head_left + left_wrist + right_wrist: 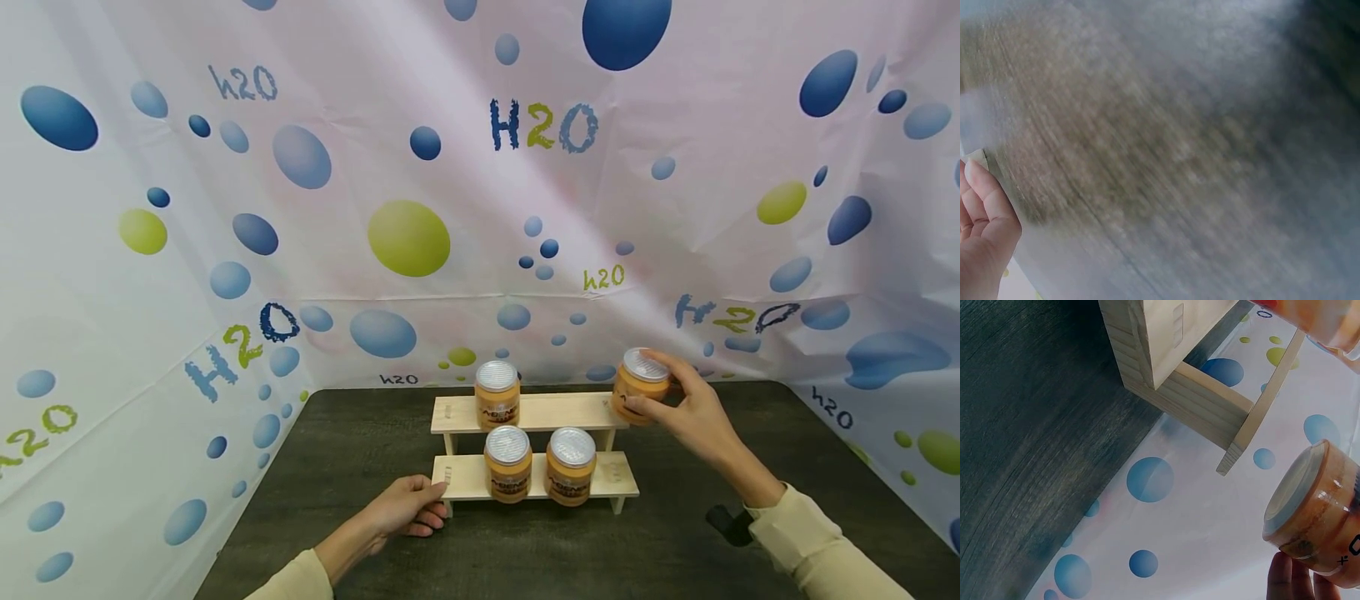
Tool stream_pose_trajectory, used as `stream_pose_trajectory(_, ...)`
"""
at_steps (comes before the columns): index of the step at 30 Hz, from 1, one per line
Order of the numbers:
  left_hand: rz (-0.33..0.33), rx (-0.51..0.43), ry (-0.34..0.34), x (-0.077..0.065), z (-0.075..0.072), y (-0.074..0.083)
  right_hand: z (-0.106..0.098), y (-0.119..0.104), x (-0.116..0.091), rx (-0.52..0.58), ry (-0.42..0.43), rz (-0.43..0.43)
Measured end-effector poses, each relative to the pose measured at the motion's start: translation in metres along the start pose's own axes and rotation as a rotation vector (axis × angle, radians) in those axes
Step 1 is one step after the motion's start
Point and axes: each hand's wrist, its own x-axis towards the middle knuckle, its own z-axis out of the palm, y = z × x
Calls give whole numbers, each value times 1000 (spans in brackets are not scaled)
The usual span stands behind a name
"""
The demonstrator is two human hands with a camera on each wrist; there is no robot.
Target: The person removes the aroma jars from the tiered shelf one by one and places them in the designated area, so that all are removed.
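Observation:
My right hand grips an orange jar with a silver lid, at the right end of the upper tier of a wooden step shelf. In the right wrist view this jar is tilted and stands off from the shelf end, fingers at its side. Another jar stands on the upper tier, left of its middle. On the lower tier two more jars stand side by side. The left hand pinches the lower tier's left end; its thumb lies on the wood.
A dark wood-grain table carries the shelf. Behind and beside it hangs a white curtain with blue and green dots and H2O lettering. A small black object lies beside the right sleeve.

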Motion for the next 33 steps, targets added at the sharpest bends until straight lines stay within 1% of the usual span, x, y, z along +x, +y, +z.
stream_pose_trajectory(7,-5,5,2,-1,0,1,-1,1,-1,-14,-1,9)
stream_pose_trajectory(33,0,-6,-8,0,-1,-1,-6,3,-7,-1,8,12)
